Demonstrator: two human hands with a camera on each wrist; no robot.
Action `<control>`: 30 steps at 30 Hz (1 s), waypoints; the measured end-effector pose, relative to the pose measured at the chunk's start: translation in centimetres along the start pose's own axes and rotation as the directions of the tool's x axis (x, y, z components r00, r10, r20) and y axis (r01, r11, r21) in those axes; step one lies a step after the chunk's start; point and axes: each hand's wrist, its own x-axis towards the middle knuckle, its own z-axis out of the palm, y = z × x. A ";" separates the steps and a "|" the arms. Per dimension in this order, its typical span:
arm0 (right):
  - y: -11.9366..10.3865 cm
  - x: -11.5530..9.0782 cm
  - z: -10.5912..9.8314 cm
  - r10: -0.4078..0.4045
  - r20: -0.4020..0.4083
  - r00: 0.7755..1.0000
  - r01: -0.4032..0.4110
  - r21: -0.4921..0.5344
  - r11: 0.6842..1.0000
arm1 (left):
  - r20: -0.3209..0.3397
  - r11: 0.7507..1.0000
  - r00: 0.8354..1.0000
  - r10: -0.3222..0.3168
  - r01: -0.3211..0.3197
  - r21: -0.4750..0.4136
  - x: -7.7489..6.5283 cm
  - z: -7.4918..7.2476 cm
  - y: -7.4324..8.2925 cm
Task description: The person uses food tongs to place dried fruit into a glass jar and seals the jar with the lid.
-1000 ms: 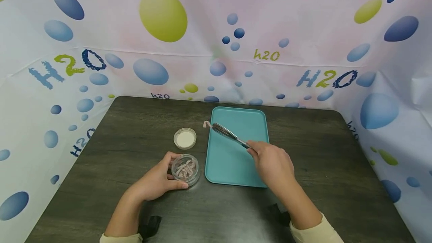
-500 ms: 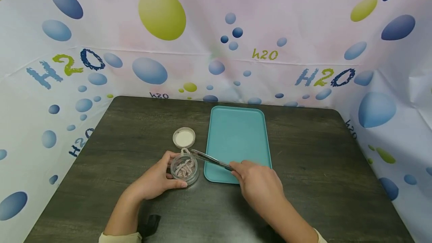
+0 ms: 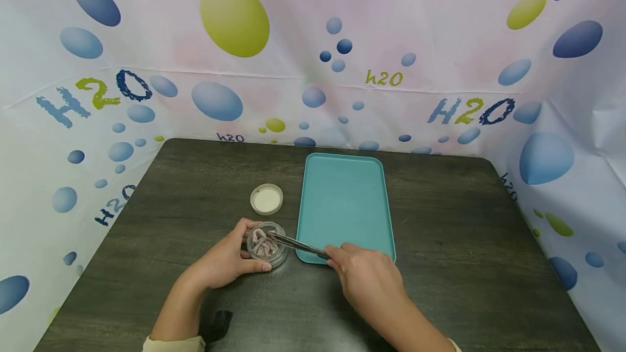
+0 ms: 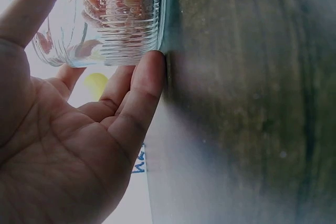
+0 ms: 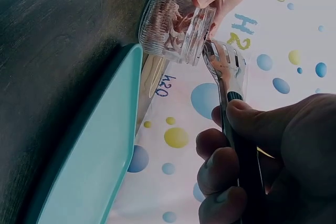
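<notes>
My left hand (image 3: pixel 220 266) holds a small clear glass jar (image 3: pixel 280 259) upright on the table, thumb on the near side and fingers around the far side. Pale pinkish strips (image 3: pixel 261 246) lie coiled inside it; the left wrist view shows them through the ribbed glass (image 4: pixel 131 19). My right hand (image 3: pixel 369 278) grips metal tongs (image 3: pixel 302 246) with a dark handle. Their tips are at the jar's mouth, over the strips. In the right wrist view the tongs' slotted, fork-like end (image 5: pixel 224 69) is beside the jar's rim. Whether the tips pinch a strip I cannot tell.
A round lid (image 3: pixel 266 200) with a pale inside lies just beyond the jar. Right of the jar, a turquoise rectangular tray (image 3: pixel 344 205) lies on the dark wooden table (image 3: pixel 455 243). A printed cloth (image 3: pixel 293 26) hangs behind and along the sides.
My right hand has brought the tongs from over the tray leftward and nearer to the jar. The strip at their tips has come down into the jar's mouth. My left hand stays.
</notes>
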 end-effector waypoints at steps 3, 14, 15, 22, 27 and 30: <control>0.0 0.0 0.0 0.004 0.003 1.000 -0.004 -0.003 1.000 | 0.000 1.000 1.000 -0.005 0.005 0.006 0.0 0.0 0.1; 0.0 0.0 0.1 -0.005 0.013 1.000 0.005 -0.034 0.999 | 0.000 1.000 1.000 -0.012 0.012 0.016 0.0 -0.1 0.1; 0.0 0.0 0.1 -0.003 0.013 1.000 0.004 -0.033 0.999 | 0.001 1.000 1.000 -0.012 0.012 0.015 0.0 -0.1 0.1; 0.2 -0.1 0.0 0.016 0.011 1.000 -0.016 0.000 1.000 | 0.003 1.000 1.000 -0.001 0.001 0.010 0.0 -0.1 0.0; 0.4 -0.2 -0.1 0.067 0.016 0.998 -0.068 0.094 0.993 | 0.001 1.000 1.000 -0.003 0.003 0.016 0.0 -0.1 0.0; 0.8 -0.2 -0.1 0.115 0.018 0.993 -0.116 0.131 0.984 | 0.002 1.000 1.000 -0.004 0.004 0.016 0.0 -0.1 0.1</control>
